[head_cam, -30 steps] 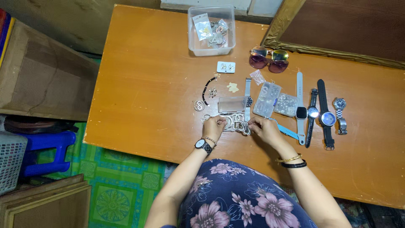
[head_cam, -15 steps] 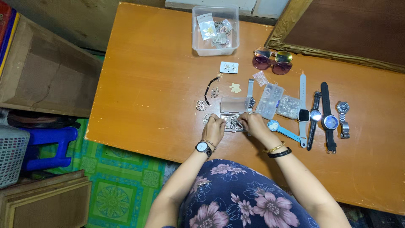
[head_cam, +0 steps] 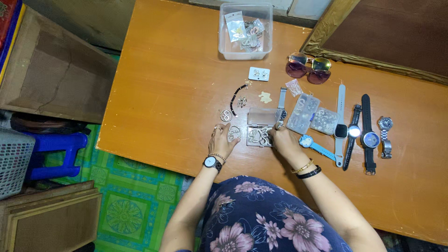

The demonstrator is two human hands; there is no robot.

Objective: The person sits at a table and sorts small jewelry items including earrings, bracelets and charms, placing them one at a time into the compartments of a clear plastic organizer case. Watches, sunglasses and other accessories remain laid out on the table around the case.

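Observation:
A small clear plastic box [head_cam: 261,126] lies open on the orange table [head_cam: 177,84], with silver jewellery in its near half. My right hand [head_cam: 283,140] rests against the box's right side, fingers bent at its edge. My left hand [head_cam: 222,140] lies flat just left of the box, fingertips on a silver piece [head_cam: 233,132]. Whether either hand grips anything is unclear. A round silver pendant [head_cam: 226,115] and a dark beaded bracelet [head_cam: 237,96] lie beyond my left hand.
Several watches [head_cam: 359,130] lie in a row at the right, next to two clear compartment boxes [head_cam: 311,115]. Sunglasses [head_cam: 309,68] and a clear tub [head_cam: 246,32] of packets sit further back. A framed board [head_cam: 387,32] leans at the far right. A blue stool [head_cam: 56,149] stands on the floor.
My right hand has moved left from beside the watches to the small box. My left hand has shifted left off the box onto the silver piece beside it.

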